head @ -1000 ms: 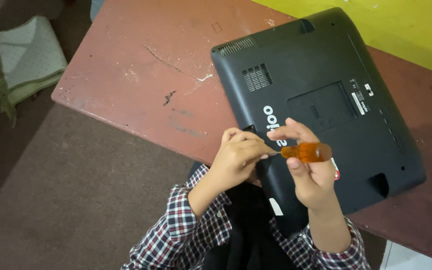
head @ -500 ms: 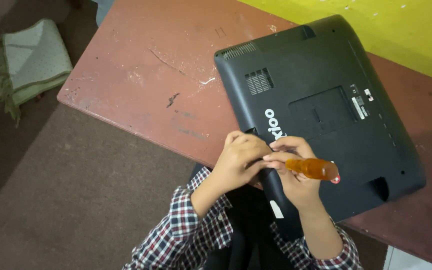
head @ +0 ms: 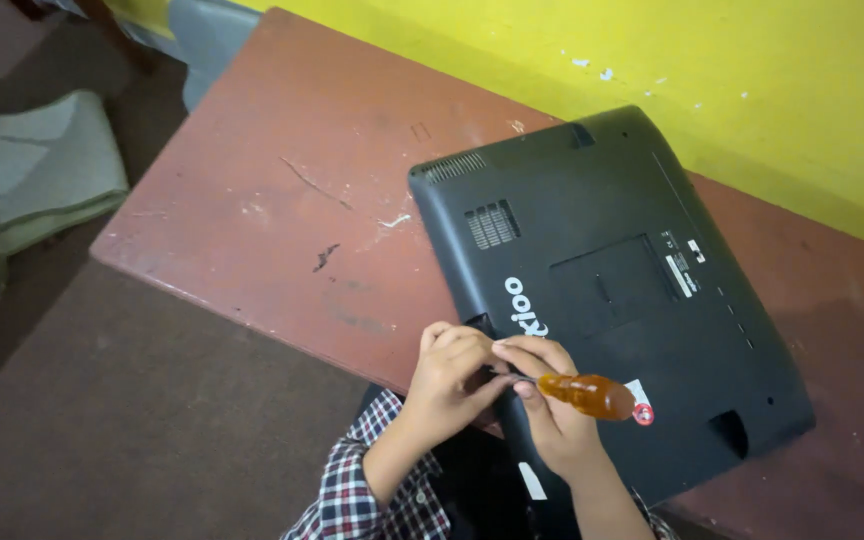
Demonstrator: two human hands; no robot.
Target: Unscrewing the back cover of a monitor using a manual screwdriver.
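A black laptop point(head: 612, 270) lies bottom-up on a worn reddish-brown table point(head: 282, 220). My right hand point(head: 547, 415) grips a screwdriver point(head: 584, 393) with an amber handle, held low over the laptop's near edge. The shaft points left toward my left hand point(head: 452, 385). That hand is curled at the laptop's near left corner, fingertips pinched around the screwdriver's tip. The tip itself is hidden by my fingers. Both forearms wear checked sleeves.
A yellow wall point(head: 712, 80) runs along the table's far side. A folded pale green cloth point(head: 37, 175) lies on the brown floor at the left. A grey object point(head: 207, 40) stands by the table's far left corner.
The view has shifted so the laptop and table sit lower and more to the right. My hands stay at the laptop's near corner; the screwdriver handle has dropped slightly and tilted.
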